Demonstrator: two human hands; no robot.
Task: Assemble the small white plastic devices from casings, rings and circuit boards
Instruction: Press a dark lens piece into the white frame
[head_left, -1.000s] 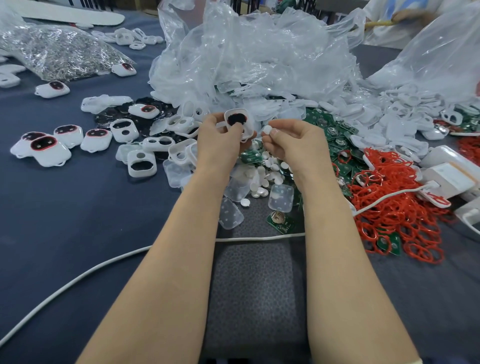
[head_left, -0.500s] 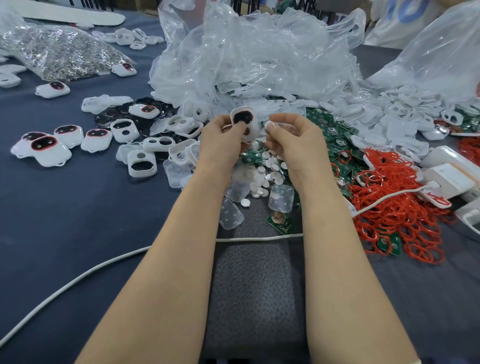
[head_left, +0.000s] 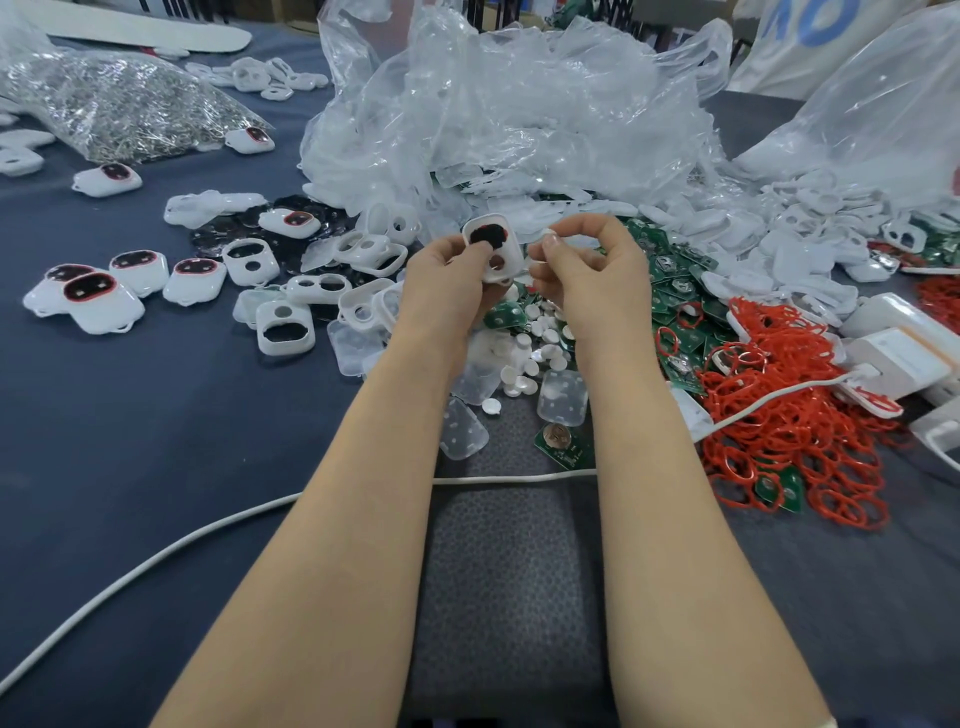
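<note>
Over the middle of the desk (head_left: 130, 441), just above the heap of parts, the left hand (head_left: 447, 275) has its grip closed round a white casing (head_left: 493, 247), held tilted with its dark oval window up and a small round hole below it. Just right of it, the right hand (head_left: 592, 270) pinches a small white piece (head_left: 549, 236) between thumb and forefinger, close to the casing's right edge; I can't tell whether the two touch. Under the hands lie loose white discs (head_left: 540, 338) and clear covers (head_left: 563, 397). Green boards (head_left: 670, 291) spread to the right, with a tangle of red rings (head_left: 779, 374) nearer and further right. To the left sit finished devices (head_left: 98, 301) and empty casings. Crumpled clear bags (head_left: 519, 114) pile up at the far side, and a white cable (head_left: 156, 561) crosses the near desk under both forearms.
</note>
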